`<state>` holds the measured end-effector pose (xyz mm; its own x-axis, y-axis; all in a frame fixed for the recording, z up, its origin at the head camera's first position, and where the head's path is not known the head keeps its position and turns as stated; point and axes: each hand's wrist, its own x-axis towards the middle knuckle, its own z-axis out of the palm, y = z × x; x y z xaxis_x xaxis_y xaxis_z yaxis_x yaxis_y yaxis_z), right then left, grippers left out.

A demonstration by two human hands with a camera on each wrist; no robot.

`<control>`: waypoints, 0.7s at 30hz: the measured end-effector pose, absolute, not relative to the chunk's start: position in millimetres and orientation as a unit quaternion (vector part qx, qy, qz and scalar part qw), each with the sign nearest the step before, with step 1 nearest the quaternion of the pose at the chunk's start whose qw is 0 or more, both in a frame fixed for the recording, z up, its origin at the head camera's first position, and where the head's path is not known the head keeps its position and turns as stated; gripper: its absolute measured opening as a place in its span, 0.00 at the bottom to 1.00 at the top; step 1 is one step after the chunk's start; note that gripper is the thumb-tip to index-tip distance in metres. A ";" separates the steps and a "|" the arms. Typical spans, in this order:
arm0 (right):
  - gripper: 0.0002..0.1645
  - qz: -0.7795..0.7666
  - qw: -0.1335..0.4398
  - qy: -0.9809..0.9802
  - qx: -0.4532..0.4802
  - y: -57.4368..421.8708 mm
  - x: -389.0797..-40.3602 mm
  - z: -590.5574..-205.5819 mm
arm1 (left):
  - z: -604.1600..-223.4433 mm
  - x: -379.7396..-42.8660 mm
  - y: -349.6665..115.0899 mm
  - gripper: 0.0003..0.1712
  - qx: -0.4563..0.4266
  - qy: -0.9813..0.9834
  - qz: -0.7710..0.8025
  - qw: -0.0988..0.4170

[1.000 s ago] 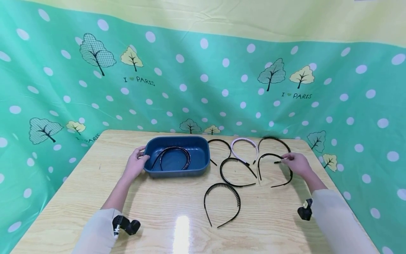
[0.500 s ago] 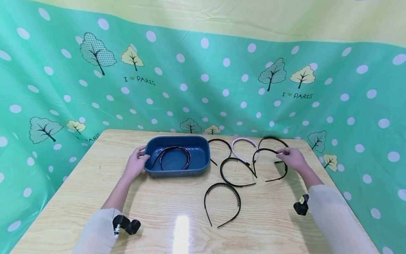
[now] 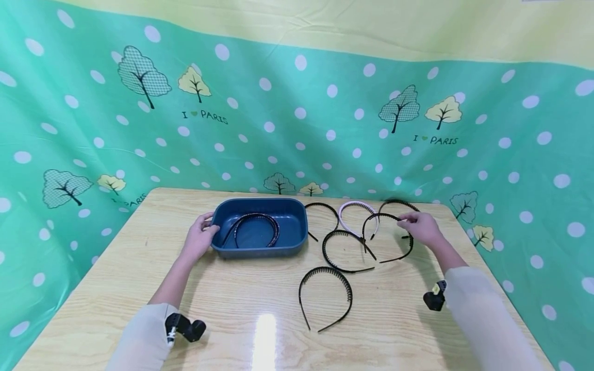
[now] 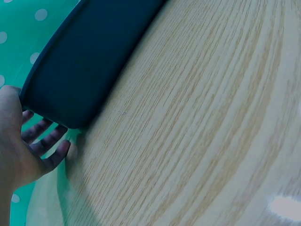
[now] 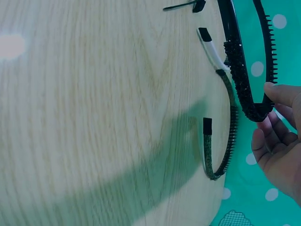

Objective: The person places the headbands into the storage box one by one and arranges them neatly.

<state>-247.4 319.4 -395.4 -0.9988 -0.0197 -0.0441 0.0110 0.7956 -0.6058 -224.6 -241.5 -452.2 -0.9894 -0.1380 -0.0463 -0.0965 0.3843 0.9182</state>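
Note:
My right hand (image 3: 422,228) pinches a black headband (image 5: 242,75) by its curved top, thumb on one side and fingers on the other. The headband is toothed inside, with dark sparkly beading outside, and hangs in the air over the right part of the table. At the left end of a dark blue plastic box (image 3: 260,252), my left hand (image 3: 199,238) grips the rim, thumb on top and fingers against the end wall. In the left wrist view those fingers (image 4: 47,141) are spread along the box's outer side. Dark speckled headbands (image 3: 277,232) lie inside the box.
Several headbands lie on the wooden table (image 3: 223,309): a lilac one (image 3: 342,216), a black one at the back right (image 3: 394,202), one by the box (image 3: 331,208), one mid-table (image 3: 325,252) and one nearer the front (image 3: 350,296). A polka-dot curtain (image 3: 297,129) hangs behind.
My right hand has moved left and slightly back with the black headband, which now overlaps the lilac one in the head view. The left hand and the box have stayed put.

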 end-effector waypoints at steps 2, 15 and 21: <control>0.23 -0.325 0.019 0.945 -0.005 317.2 -248.2 -394.8 | -452.2 -224.5 -241.6 0.29 0.072 -0.832 -0.551 0.017; 0.22 -0.328 0.020 0.945 0.000 308.4 -252.8 -393.1 | -454.0 -226.3 -242.9 0.29 0.069 -0.832 -0.551 0.014; 0.22 -0.329 0.011 0.944 -0.003 301.9 -252.4 -391.6 | -453.1 -225.4 -243.4 0.29 0.072 -0.830 -0.553 0.009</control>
